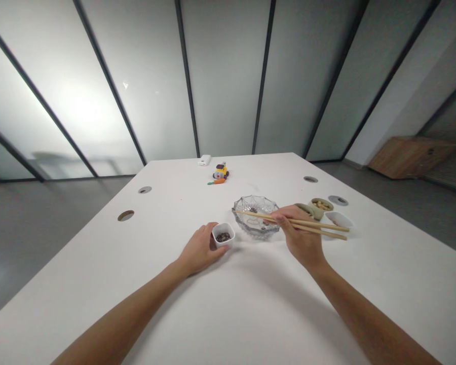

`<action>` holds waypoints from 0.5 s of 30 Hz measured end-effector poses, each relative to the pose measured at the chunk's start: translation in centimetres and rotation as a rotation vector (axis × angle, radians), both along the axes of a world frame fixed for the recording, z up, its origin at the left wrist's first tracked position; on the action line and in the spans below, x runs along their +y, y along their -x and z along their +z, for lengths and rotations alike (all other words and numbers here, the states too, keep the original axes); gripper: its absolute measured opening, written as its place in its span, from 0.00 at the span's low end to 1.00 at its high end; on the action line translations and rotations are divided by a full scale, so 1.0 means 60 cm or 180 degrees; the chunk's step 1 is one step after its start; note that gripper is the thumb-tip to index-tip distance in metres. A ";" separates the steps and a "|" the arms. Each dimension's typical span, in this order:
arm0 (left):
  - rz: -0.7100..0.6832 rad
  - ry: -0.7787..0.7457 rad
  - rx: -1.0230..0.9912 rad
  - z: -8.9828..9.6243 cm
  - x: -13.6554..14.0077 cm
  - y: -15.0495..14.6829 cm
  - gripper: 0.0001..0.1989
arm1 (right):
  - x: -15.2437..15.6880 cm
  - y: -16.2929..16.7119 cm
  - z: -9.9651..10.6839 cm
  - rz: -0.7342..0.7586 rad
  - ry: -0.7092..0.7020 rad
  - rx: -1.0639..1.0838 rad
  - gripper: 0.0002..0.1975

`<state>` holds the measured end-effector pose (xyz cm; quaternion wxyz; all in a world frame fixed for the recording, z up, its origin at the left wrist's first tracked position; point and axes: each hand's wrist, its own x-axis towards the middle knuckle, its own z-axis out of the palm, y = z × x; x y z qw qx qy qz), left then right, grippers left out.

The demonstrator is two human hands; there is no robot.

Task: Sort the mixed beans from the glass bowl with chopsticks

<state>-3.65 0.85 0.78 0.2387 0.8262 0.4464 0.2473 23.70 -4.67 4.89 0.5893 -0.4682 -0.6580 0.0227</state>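
My left hand [201, 250] is closed around a small white square bowl [230, 242] on the table. Small dark pieces [223, 236], perhaps seeds or beans, lie in that bowl. A pair of wooden chopsticks [319, 226] is gripped in my right hand [302, 241]. Their tips point left, over a scalloped clear glass bowl [253, 232]. A few small dark bits [253, 210] show inside the glass. I cannot make out anything between the chopstick tips. My right hand partly hides the glass bowl's right side and a greenish dish [306, 209] behind it.
Right of the glass bowl stand a greenish dish with pale yellow pieces [321, 204] and a white dish [344, 221]. Farther back are a yellow toy truck [221, 171], an orange carrot-shaped piece [219, 181] and a white device [204, 160]. Round holes, such as one [125, 216] at left, pierce the tabletop.
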 end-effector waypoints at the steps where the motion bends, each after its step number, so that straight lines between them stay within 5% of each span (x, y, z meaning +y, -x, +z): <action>1: -0.0006 -0.0015 0.0000 0.001 -0.001 -0.001 0.26 | -0.005 0.007 0.002 0.0121 0.0033 -0.0004 0.13; 4: 0.0002 -0.0039 -0.0015 0.003 -0.002 -0.002 0.25 | -0.008 0.016 0.000 0.0262 0.0126 -0.0069 0.13; 9: 0.0010 0.0047 -0.0005 0.003 -0.002 0.000 0.26 | 0.016 -0.017 -0.024 -0.0248 0.0076 -0.0336 0.15; 15: -0.0015 0.0049 0.0046 0.000 0.001 0.001 0.24 | 0.049 -0.048 -0.063 0.0018 0.0333 -0.0436 0.18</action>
